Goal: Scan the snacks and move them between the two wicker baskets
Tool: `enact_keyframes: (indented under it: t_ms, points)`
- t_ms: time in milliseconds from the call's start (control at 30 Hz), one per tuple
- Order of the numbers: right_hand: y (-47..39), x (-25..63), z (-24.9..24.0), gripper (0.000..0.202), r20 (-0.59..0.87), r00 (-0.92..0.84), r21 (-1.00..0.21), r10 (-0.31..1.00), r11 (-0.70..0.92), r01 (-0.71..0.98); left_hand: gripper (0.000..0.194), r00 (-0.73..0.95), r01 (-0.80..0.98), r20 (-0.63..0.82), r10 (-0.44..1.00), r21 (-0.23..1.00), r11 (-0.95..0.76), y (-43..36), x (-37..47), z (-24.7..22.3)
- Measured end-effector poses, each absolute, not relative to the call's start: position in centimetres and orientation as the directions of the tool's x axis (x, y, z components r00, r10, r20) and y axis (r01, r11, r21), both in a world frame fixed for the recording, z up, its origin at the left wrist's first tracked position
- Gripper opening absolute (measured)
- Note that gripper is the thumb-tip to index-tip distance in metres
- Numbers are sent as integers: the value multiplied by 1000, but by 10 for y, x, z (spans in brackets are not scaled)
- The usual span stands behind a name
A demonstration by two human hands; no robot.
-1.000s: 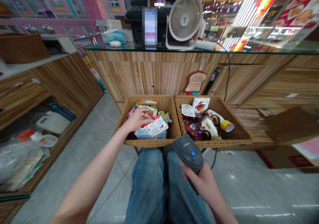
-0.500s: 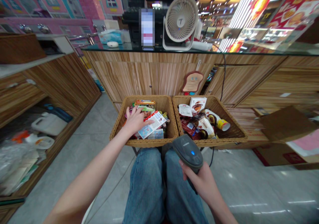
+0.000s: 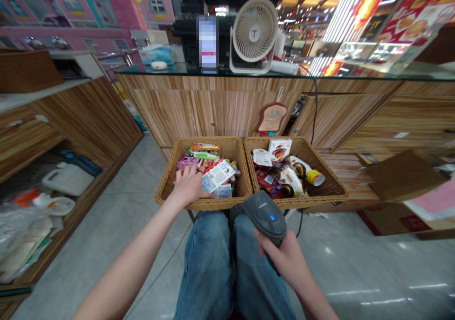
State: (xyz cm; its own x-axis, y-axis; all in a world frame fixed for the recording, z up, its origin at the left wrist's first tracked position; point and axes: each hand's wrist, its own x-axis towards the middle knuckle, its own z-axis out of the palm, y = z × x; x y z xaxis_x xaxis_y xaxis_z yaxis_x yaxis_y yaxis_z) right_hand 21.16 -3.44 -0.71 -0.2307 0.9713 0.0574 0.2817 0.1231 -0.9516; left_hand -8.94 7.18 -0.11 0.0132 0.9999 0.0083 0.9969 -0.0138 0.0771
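My left hand [image 3: 190,186] is inside the left wicker basket [image 3: 163,180], palm down over the snack packages, fingers bent and spread. Its fingertips touch the packages near a white and blue printed packet [image 3: 218,174], and nothing is lifted in it. A pink packet [image 3: 186,160] and an orange packet [image 3: 205,146] lie just beyond the fingers. My right hand [image 3: 282,256] grips a dark grey barcode scanner [image 3: 266,215] with a lit blue light. The scanner hovers above my right knee, by the front rim of the right wicker basket [image 3: 334,194].
The right basket holds a white box [image 3: 280,149], a yellow-ended tube [image 3: 315,177] and other packets. Behind stands a wooden counter [image 3: 192,106] with a fan [image 3: 254,33] and a lit phone [image 3: 208,42]. An open cardboard box [image 3: 394,215] sits on the floor at right.
My left hand has drawn back toward me within the left basket, uncovering the pink and green packets. My right hand still holds the scanner in about the same place.
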Motion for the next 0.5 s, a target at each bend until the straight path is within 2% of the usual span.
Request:
enact_keyframes:
  t_ms: [167,367,500]
  points:
    - [-34,212,-6,48,58,-232,-952,971,124,281,77,-15,1000,-49,999,19,16,71,-96,1]
    - [-34,211,-14,47,76,-237,-952,968,141,271,92,-29,1000,-31,999,-11,28,67,-90,11]
    - [-34,211,-12,46,80,-228,-952,970,142,270,98,35,994,-4,999,103,-34,70,-93,4]
